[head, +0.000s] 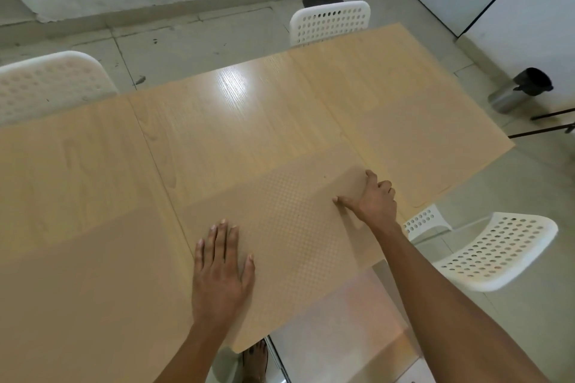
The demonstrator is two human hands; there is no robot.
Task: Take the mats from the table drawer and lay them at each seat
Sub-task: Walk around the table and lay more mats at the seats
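Left hand (219,270) flat and open on textured mat (289,246) at near table (217,134) edge, right hand (371,199) curled, gripping mat's far end beside white chair (485,252).

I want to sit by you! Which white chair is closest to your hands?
The white chair on the right, beside the right hand on the mat. The far chair and the left chair stand across the table.

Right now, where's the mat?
Head view: the mat lies flat at the table's near edge, between left hand and right hand.
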